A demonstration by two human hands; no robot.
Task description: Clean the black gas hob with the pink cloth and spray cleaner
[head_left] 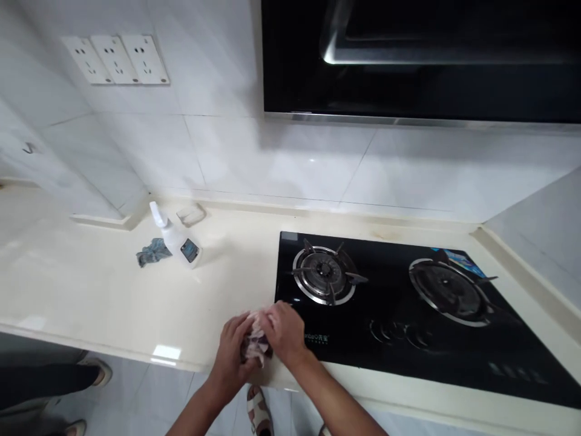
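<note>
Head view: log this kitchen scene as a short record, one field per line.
Left hand: gripping a crumpled cloth
Right hand: on the same cloth
Gas hob: black, two-burner, right of the cloth
Spray bottle: white, on the cream countertop, left of the hob
Blue-grey rag: beside the bottle
Range hood: black, above the hob
Socket plates: three, wall-mounted

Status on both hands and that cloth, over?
Left hand, right hand: both gripping crumpled cloth. Held just left of gas stove. Spray bottle apart, farther left.

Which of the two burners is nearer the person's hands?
The left burner: the right hand is near it; the other burner sits farther right, beside the blue label.
</note>
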